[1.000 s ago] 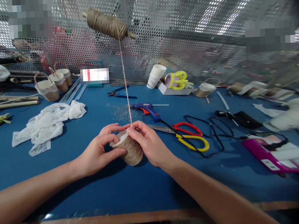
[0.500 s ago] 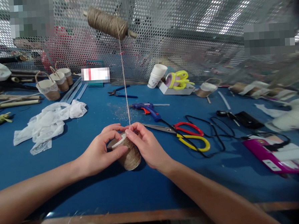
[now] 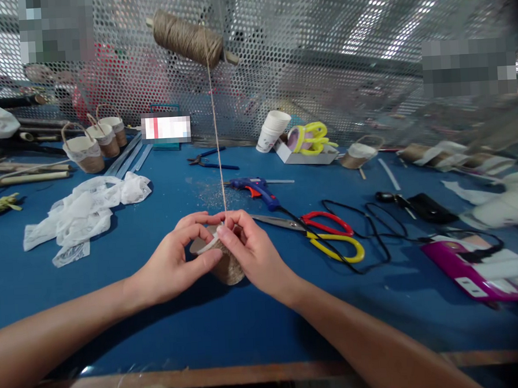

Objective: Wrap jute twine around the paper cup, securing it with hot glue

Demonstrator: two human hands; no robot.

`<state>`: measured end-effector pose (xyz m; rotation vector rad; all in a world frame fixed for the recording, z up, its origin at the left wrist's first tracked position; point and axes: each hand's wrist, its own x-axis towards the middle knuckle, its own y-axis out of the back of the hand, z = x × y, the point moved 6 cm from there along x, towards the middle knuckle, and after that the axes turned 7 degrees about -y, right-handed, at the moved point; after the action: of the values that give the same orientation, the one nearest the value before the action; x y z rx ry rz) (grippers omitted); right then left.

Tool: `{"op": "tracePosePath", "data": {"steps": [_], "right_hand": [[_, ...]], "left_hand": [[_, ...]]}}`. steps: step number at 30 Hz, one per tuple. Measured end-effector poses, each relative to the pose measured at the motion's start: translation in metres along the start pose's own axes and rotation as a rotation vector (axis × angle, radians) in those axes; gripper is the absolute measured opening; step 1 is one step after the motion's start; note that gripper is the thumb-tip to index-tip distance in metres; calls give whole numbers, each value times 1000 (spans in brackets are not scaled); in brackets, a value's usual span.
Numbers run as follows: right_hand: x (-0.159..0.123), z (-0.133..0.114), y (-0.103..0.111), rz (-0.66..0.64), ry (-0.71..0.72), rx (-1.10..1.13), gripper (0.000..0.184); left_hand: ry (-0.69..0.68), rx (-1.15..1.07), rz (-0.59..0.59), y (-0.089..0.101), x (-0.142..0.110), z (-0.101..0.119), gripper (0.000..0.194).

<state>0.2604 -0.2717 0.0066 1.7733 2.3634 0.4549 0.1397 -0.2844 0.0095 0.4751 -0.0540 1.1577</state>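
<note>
Both hands hold a small paper cup (image 3: 228, 268) wrapped in brown twine, its white rim tilted toward me and to the left. My left hand (image 3: 186, 250) grips the cup's left side, thumb on the twine and fingers over the rim. On the right side, my right hand (image 3: 248, 241) pinches at the rim, where a strand of twine (image 3: 217, 138) comes down taut. That strand runs up to a spool of twine (image 3: 188, 38) on a rod in front of the mesh. The fingers hide part of the rim.
Beyond the hands lie a blue glue gun (image 3: 254, 187), pliers (image 3: 211, 160) and scissors (image 3: 304, 222) with red and yellow handles. White lace (image 3: 86, 212) is heaped at left, near several twine-wrapped baskets (image 3: 85, 154). Stacked paper cups (image 3: 273, 131) stand at the back; a black cord (image 3: 374, 228) loops at right.
The twine-wrapped cup has tipped, its base moving slightly up and to the right, so more of its inside shows. Both hands stay on it in nearly the same place.
</note>
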Motion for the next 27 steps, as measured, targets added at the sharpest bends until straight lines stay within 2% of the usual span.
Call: {"op": "tracePosePath", "data": {"steps": [10, 15, 19, 22, 24, 25, 27], "right_hand": [[-4, -7, -2, 48, 73, -90, 12], [3, -9, 4, -14, 19, 26, 14], [36, -11, 20, 4, -100, 145, 20], [71, -13, 18, -136, -259, 324, 25], [95, -21, 17, -173, -308, 398, 21], [106, -26, 17, -198, -320, 434, 22], [124, -40, 22, -178, -256, 493, 21]], "left_hand": [[-4, 10, 47, 2, 1, 2, 11], [-13, -10, 40, 0, 0, 1, 10], [22, -93, 38, -1, -1, -4, 9], [55, -158, 31, -2, -2, -7, 10], [74, -183, 20, -3, -2, -8, 12], [85, -192, 15, -3, -2, -8, 13], [105, -207, 6, -3, -3, -9, 14]]}}
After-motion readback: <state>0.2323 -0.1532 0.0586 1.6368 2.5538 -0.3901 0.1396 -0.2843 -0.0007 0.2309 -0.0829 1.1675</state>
